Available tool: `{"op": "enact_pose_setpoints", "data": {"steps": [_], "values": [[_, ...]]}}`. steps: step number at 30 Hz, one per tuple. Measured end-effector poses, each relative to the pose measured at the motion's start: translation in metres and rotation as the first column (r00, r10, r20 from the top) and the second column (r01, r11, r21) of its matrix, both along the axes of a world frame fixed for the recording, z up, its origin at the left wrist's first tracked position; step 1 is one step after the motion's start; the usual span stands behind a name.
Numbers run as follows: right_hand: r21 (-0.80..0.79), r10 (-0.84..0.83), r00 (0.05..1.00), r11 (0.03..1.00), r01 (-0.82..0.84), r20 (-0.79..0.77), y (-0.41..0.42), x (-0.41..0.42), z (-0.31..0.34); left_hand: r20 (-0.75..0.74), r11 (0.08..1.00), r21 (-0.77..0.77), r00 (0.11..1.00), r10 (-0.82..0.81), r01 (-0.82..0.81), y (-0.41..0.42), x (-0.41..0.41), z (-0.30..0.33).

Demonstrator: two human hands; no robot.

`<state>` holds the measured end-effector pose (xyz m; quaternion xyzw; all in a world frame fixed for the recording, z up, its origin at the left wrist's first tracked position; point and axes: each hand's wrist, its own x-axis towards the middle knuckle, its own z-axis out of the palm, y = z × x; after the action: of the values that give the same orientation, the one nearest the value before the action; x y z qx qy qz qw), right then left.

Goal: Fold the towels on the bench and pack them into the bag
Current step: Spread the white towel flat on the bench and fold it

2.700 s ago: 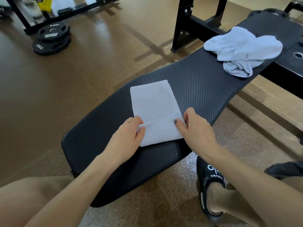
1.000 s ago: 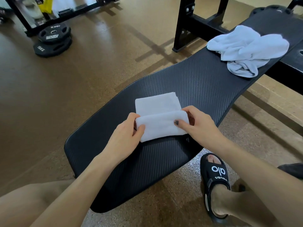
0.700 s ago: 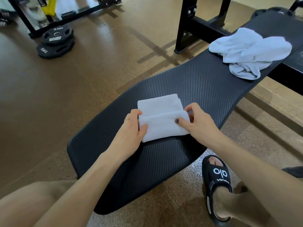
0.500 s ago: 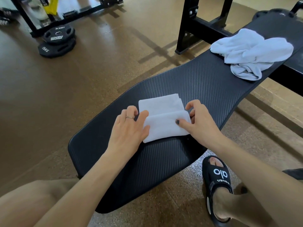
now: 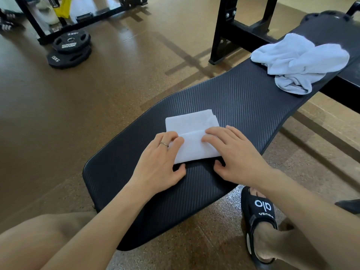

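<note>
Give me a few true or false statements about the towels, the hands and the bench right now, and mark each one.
1. Both hands, left hand and right hand, rest on the folded white towel. True.
2. The crumpled towels lie on the floor. False: they lie at the far end of the black bench.
3. The left hand wears a ring. True.
4. The folded towel is already in a bag. False: it lies on the bench; no bag is in view.
5. Weight plates are stacked on the floor. True.

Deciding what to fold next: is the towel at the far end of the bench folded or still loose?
Loose. The far towel lies crumpled in a heap on the bench, with no flat edges or creases.
</note>
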<state>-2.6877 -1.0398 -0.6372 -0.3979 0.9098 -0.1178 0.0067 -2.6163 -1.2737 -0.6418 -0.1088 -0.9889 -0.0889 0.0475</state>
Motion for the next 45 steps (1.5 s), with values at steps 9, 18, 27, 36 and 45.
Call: {"op": "enact_pose_setpoints", "data": {"steps": [9, 18, 27, 36, 45], "values": [[-0.29, -0.111, 0.981, 0.945, 0.154, 0.159, -0.005, -0.003, 0.009, -0.124, 0.988, 0.147, 0.989, 0.075, -0.057, -0.004, -0.007, 0.007], [-0.305, -0.181, 0.779, 0.848, 0.433, 0.601, -0.005, -0.007, 0.01, 0.24, 0.823, 0.481, 0.948, 0.208, -0.303, -0.015, -0.006, 0.014], [-0.291, -0.236, 0.794, 0.842, 0.455, 0.561, -0.017, -0.008, 0.003, 0.27, 0.845, 0.312, 0.893, 0.361, -0.435, -0.009, -0.016, 0.01], [-0.201, -0.215, 0.703, 0.866, 0.459, 0.677, -0.012, 0.0, 0.011, 0.436, 0.897, 0.21, 0.859, 0.27, -0.389, -0.01, -0.01, 0.024], [-0.199, -0.244, 0.689, 0.845, 0.496, 0.683, 0.002, 0.036, 0.011, 0.168, 0.991, -0.136, 0.985, 0.033, -0.011, 0.013, 0.042, 0.02]]}}
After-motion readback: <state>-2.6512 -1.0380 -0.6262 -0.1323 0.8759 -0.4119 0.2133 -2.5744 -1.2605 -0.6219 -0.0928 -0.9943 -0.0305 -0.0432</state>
